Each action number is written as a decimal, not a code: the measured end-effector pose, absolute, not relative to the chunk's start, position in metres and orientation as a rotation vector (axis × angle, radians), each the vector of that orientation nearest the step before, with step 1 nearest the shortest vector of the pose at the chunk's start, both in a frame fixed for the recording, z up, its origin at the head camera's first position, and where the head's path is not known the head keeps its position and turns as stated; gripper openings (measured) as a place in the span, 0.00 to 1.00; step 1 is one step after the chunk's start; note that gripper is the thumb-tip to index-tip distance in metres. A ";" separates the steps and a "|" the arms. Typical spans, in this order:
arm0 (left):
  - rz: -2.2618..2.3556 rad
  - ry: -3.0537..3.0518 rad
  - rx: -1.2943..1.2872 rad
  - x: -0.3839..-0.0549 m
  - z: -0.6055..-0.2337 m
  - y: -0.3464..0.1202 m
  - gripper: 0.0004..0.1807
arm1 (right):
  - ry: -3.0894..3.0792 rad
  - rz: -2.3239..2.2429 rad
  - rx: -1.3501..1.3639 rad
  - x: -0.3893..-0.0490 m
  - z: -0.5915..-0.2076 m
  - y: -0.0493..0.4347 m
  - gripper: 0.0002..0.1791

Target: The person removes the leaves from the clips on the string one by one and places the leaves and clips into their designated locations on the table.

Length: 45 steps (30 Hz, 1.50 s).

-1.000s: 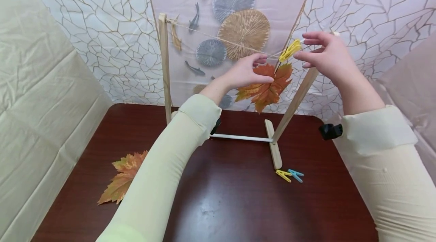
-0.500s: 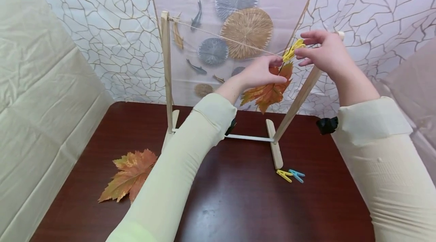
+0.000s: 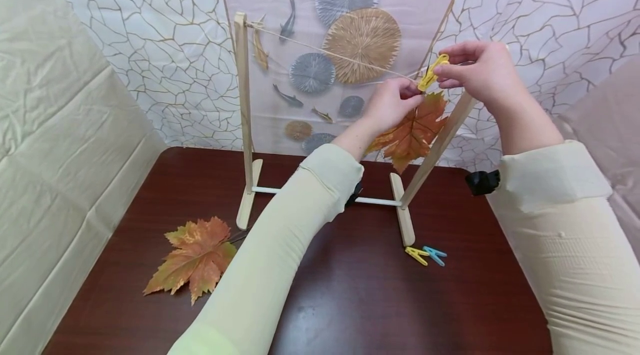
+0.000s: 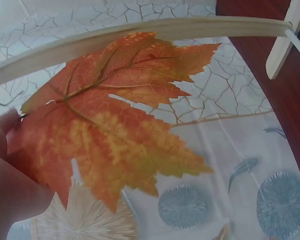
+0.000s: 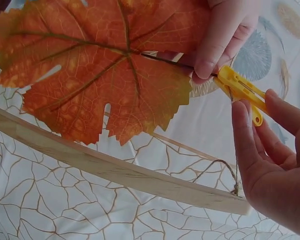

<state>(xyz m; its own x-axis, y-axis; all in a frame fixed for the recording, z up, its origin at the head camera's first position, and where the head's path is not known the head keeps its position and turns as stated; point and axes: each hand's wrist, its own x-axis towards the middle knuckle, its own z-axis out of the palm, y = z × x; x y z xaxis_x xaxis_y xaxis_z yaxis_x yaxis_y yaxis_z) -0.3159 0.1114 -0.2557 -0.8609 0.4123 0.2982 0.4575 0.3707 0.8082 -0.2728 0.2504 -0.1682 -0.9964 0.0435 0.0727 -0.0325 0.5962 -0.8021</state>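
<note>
In the head view, an orange maple leaf (image 3: 412,135) hangs below a string (image 3: 345,58) on a wooden stand. My left hand (image 3: 392,104) pinches the leaf's dark stem between thumb and fingers, which the right wrist view shows close to the clip's jaws. My right hand (image 3: 482,69) pinches a yellow clothespin (image 5: 245,90) by its handle ends; its tip is at the stem and string. The left wrist view shows the leaf (image 4: 105,120) spread beside the left thumb. Whether the clothespin bites both stem and string cannot be told.
The stand has two wooden posts (image 3: 244,105), feet (image 3: 402,210) and a white crossbar (image 3: 377,201). A second leaf (image 3: 195,260) lies on the table (image 3: 350,299) at left. A yellow clothespin (image 3: 416,255) and a blue clothespin (image 3: 435,255) lie near the right foot.
My left hand has moved right and up to the stem by the clothespin, its fingers closing from a looser spread. My right fingers have closed on the clothespin. The hanging leaf has shifted right.
</note>
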 end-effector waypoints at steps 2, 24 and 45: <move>-1.534 -2.536 -0.792 -0.316 -0.255 0.111 0.11 | -2.715 1.395 -0.003 -0.272 -0.167 0.250 0.27; -1.415 -2.464 -0.870 -0.313 -0.268 0.085 0.06 | -2.472 1.492 0.020 -0.260 -0.155 0.245 0.04; -1.363 -2.496 -0.888 -0.310 -0.267 0.071 0.07 | -2.236 1.700 0.046 -0.245 -0.147 0.252 0.06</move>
